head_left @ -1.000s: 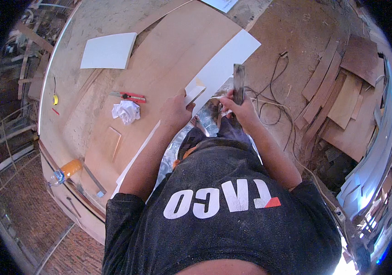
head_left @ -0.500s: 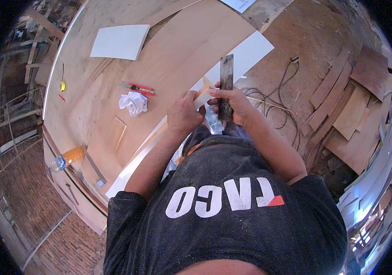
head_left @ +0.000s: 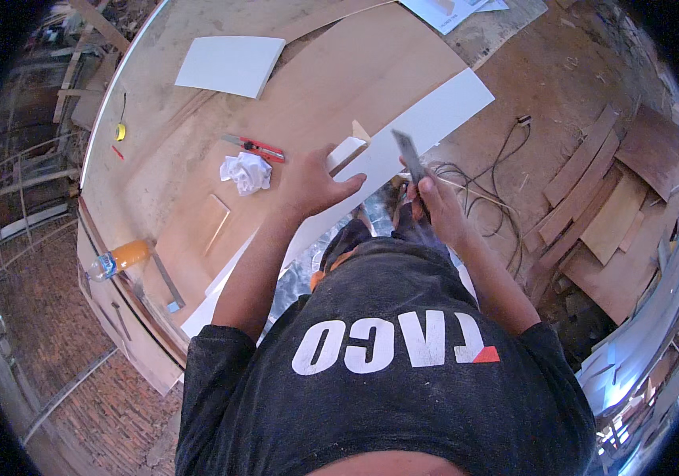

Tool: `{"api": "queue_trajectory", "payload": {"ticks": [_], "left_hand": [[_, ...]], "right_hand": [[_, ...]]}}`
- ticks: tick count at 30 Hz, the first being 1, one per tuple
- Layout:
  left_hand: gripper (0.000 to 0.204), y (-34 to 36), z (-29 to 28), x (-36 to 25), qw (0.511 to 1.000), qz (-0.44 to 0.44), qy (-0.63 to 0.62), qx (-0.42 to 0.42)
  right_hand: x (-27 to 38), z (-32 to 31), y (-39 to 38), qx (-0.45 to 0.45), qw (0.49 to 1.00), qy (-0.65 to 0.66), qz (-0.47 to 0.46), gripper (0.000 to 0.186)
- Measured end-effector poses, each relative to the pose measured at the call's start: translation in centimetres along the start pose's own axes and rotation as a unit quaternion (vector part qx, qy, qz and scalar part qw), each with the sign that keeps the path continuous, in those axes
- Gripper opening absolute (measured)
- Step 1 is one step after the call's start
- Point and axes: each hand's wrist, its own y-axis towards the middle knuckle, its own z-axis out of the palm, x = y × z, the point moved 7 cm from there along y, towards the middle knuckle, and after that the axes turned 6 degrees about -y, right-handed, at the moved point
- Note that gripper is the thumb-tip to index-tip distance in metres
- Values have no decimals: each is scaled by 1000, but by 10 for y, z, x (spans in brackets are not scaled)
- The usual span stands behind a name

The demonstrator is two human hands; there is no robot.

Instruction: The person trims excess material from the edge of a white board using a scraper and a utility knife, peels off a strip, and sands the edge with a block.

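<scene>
My left hand (head_left: 313, 184) is at the near end of a small white-faced wooden piece (head_left: 347, 153) with a bare wood tip, over the worktable. Its fingers are partly hidden behind the piece, and the thumb sticks out apart from it. To the right, my right hand (head_left: 443, 210) is closed around a flat, dark grey metal bar (head_left: 408, 152). The bar is tilted, its far end pointing away from me and clear of the wooden piece. Beneath both lies a long white board strip (head_left: 443, 111) along the table edge.
On the table are a red utility knife (head_left: 262, 149), crumpled white paper (head_left: 246, 173), a white panel (head_left: 228, 65), a yellow tape measure (head_left: 120, 132) and a bottle of orange drink (head_left: 121, 260). A cable (head_left: 506, 159) and wood offcuts (head_left: 617, 198) lie on the floor at right.
My hands have moved apart. The metal bar has drawn away from the wooden piece and turned from broad face to edge-on. My left thumb has lifted off. The view has shifted slightly.
</scene>
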Motion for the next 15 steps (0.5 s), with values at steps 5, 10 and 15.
{"api": "queue_trajectory", "payload": {"ticks": [5, 10, 15], "left_hand": [[89, 0, -11, 3, 995, -17, -88, 30], [97, -3, -9, 6, 995, 2, -96, 6], [94, -2, -9, 5, 995, 35, -87, -19]], "right_hand": [[17, 23, -3, 56, 989, -128, -45, 63], [31, 33, 7, 35, 958, -256, -122, 58], [33, 32, 6, 24, 950, -277, -140, 58]]}}
